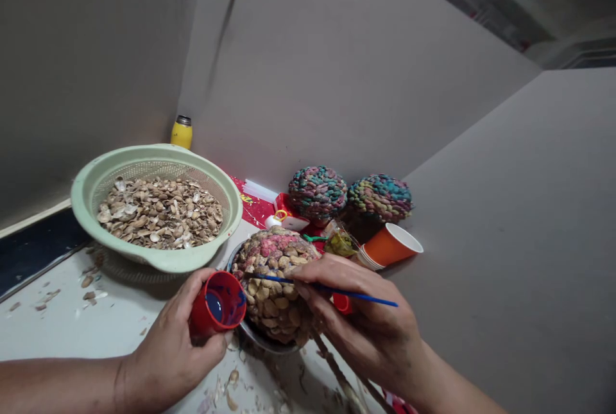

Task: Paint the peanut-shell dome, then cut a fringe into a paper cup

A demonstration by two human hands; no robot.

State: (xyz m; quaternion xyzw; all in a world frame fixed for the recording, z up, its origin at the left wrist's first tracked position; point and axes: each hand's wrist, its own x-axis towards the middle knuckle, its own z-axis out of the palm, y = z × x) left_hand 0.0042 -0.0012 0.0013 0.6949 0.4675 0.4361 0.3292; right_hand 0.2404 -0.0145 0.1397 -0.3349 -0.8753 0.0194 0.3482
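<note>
My left hand [173,337] is closed around a small red cup [202,311] with blue paint inside, tilted so its mouth faces me. A thin blue paintbrush [356,295] is pinched in my right hand [370,324]. Its tip meets a ball covered in shells [274,308], mostly tan with a pink-painted patch near the top. That ball rests in a metal bowl [262,340], just right of the cup. From under the ball a stick [337,372] runs toward me, partly hidden by my right hand.
A green colander [178,263] full of loose shells stands at the left, with a yellow bottle [181,133] behind it. Two painted balls [317,192] sit by the wall, near stacked orange paper cups [392,246]. Shell bits litter the white table [38,330].
</note>
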